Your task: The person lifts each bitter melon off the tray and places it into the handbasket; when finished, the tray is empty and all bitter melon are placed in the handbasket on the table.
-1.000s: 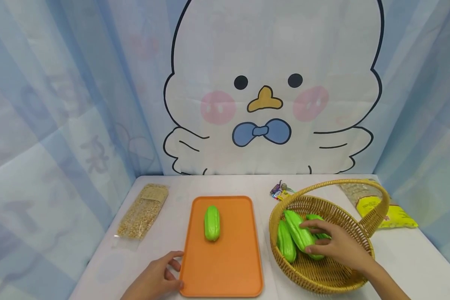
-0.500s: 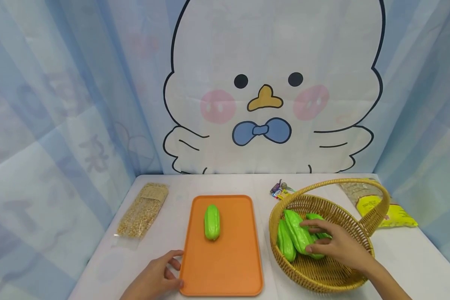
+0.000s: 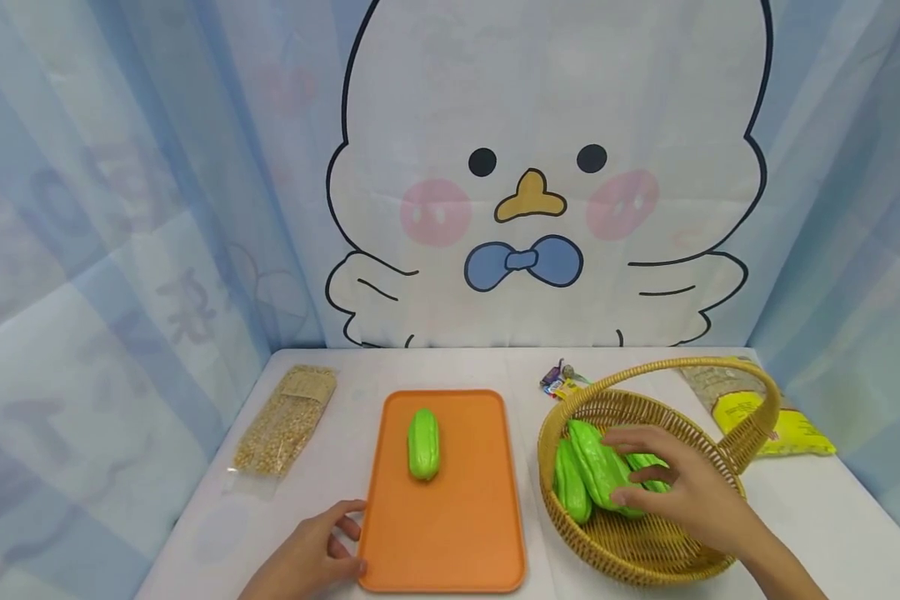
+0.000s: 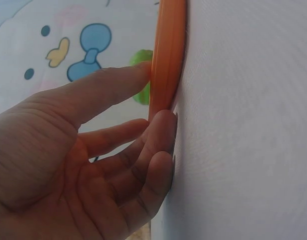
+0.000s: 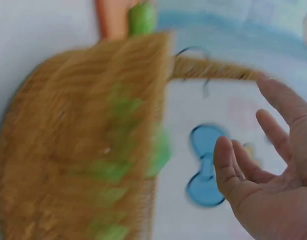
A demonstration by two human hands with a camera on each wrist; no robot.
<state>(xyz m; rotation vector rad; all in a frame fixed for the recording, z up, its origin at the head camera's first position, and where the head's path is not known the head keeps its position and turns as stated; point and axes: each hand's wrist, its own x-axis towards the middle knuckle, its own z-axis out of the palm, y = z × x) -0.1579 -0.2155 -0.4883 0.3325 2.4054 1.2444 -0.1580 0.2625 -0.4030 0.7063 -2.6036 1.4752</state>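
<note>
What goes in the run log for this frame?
left hand: rests at orange tray edge | right hand: open over green gourds in wicker basket | one gourd on tray

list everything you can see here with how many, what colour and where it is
tray: 1, orange, table centre front.
gourd on tray: 1, green, upper part of tray.
gourds in basket: 3 visible, green, inside basket.
basket: 1, tan wicker with handle, right of tray.
bag of grains: 1, clear, beige contents, left of tray.
yellow packet: 1, behind basket.
small wrappers: colourful, count unclear, behind basket.
left hand: touches tray's left edge.
right hand: open, over basket gourds.
</note>
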